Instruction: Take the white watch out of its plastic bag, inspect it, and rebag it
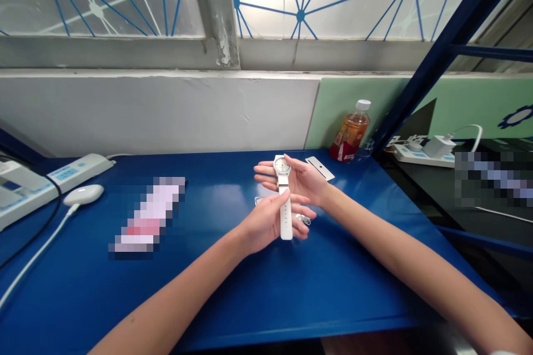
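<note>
A white wristwatch [282, 165] with a round pale dial is held out over the desk, its long strap with a row of holes hanging toward me. My right hand [307, 180] grips the watch at the case, thumb by the dial's edge and fingers stretched behind it. Below, my left hand [266, 221] pinches the strap, the thumb on top and the fingers underneath. Behind the left fingers lies a small shiny item [305, 219], mostly hidden, too small to name. Past my right hand a white card [320, 167] with a dark stripe lies flat on the desk.
On the blue desk [233, 288] stands a drink bottle [350, 132] with a white cap, back right. At left are a power strip [85, 169], a white corded device [83, 194] and a pixelated flat object [150, 215]. A blue frame post [428, 66] rises at right.
</note>
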Motion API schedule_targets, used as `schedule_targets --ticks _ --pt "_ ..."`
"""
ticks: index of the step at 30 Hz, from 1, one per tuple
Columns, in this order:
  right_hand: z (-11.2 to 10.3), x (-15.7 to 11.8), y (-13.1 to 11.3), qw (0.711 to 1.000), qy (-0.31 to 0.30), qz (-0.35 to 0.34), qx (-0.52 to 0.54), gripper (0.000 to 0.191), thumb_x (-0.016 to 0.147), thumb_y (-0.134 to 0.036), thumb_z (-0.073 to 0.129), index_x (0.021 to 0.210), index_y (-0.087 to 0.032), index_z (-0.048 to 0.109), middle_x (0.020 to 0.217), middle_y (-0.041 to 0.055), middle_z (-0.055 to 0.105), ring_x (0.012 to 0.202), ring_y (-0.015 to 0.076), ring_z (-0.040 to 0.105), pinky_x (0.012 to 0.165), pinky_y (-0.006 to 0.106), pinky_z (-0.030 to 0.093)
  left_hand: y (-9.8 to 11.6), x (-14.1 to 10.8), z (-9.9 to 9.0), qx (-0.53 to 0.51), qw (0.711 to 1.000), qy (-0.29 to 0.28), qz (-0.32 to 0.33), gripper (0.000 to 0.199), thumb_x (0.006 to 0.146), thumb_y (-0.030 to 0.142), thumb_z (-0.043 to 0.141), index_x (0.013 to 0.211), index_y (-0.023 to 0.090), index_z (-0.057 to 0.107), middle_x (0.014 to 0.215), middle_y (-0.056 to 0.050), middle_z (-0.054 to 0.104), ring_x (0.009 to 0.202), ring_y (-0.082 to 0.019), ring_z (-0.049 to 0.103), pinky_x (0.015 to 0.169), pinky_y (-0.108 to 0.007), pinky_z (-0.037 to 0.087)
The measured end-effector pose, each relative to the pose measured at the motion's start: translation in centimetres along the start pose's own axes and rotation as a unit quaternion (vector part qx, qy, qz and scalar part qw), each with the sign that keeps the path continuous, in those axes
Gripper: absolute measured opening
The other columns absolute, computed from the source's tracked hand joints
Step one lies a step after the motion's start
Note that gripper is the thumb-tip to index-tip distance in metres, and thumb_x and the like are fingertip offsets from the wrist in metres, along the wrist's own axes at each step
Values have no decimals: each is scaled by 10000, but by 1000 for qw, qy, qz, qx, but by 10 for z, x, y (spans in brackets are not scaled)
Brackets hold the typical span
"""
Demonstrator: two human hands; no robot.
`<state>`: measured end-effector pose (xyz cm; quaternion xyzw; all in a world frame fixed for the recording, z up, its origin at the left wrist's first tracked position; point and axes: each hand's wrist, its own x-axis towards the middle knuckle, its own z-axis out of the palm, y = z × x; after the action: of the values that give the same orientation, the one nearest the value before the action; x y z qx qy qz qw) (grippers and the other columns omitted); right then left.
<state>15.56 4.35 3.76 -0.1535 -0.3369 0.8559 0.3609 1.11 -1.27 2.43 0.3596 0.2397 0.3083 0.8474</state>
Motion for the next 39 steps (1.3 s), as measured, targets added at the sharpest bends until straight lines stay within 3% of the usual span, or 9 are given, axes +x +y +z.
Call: schedule_targets --ticks 5,10,15,21,29,39 --pt "4 -2 -3 1000 -5 11 -18 598 1048 -420 136 1254 -70 575 1298 172 642 1184 221 621 1108 414 376 -3 0 3 -12 1000 16 -11 394 1037 351 432 993 42 673 1000 -214 731 889 -273 733 832 -415 557" --pt "6 -3 -7 1000 14 4 -22 589 1051 -406 131 1248 -70 573 1258 165 666 1161 214 635 1107 398 377 -1 0 3 -21 1000 11 -16 399 1035 366 441 1045 45 677 1045 -219 724 949 -283 723 918 -446 520" --pt "7 -6 -11 1000 9 6 -19 723 1020 -529 107 1266 -15 551 1314 218 619 1212 229 600 1121 380 354 1 -1 2 -18 1000 1 -17 382 1034 341 443 1040 41 678 1058 -226 719 978 -300 717 940 -469 505" --pt "6 -9 -14 999 -34 19 -27 850 928 -715 159 1314 -57 534 1416 200 540 1262 291 551 1121 477 331 0 -1 0 -6 1000 9 -21 362 1035 319 441 1027 35 666 1072 -242 711 969 -305 722 948 -483 500" --pt "6 -2 -13 999 -25 20 -11 908 946 -689 79 1304 22 515 1340 256 587 1240 283 577 1128 420 338 9 -2 1 3 999 28 -35 374 1045 298 409 1074 2 636 1084 -280 698 964 -320 726 934 -483 508" --pt "-2 -2 -11 999 -29 31 0 877 939 -706 161 1319 2 513 1345 240 591 1225 284 588 1125 436 349 7 0 0 -4 998 38 -43 381 1048 290 396 1084 -2 639 1139 -287 678 1015 -330 709 965 -487 493"
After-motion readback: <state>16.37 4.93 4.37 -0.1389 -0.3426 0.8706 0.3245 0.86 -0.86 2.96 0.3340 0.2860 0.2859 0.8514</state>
